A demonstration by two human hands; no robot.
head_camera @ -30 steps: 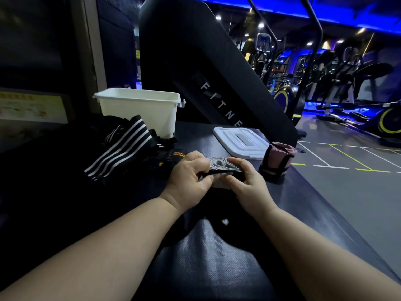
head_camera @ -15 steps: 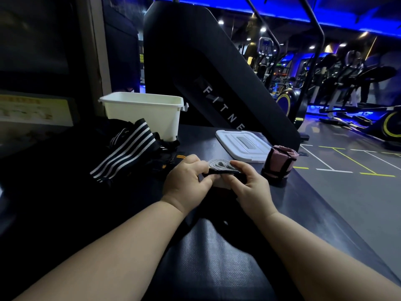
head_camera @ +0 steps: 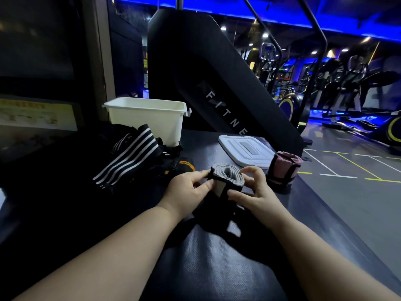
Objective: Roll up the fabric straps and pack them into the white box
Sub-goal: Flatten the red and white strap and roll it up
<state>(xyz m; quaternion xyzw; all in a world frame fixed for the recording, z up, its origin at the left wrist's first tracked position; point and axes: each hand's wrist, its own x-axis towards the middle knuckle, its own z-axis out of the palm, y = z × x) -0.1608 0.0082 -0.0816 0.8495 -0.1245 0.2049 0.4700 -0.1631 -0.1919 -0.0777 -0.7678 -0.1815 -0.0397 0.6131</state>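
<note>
Left hand and right hand are gripping the half-rolled grey strap; pink roll at three o'clock is awaiting the white box.

Scene is dim. Blue strip lighting and ceiling spots glow above and behind the white box; left of it, deep shadow swallows detail. Wide-angle bending shows at frame edges.

The sides of the rolled strap are covered by the fingers of the left hand and right hand. Below the fingers, its loose tail is lost in shadow. Beyond them, the inside of the white box is hidden by its wall.
</note>
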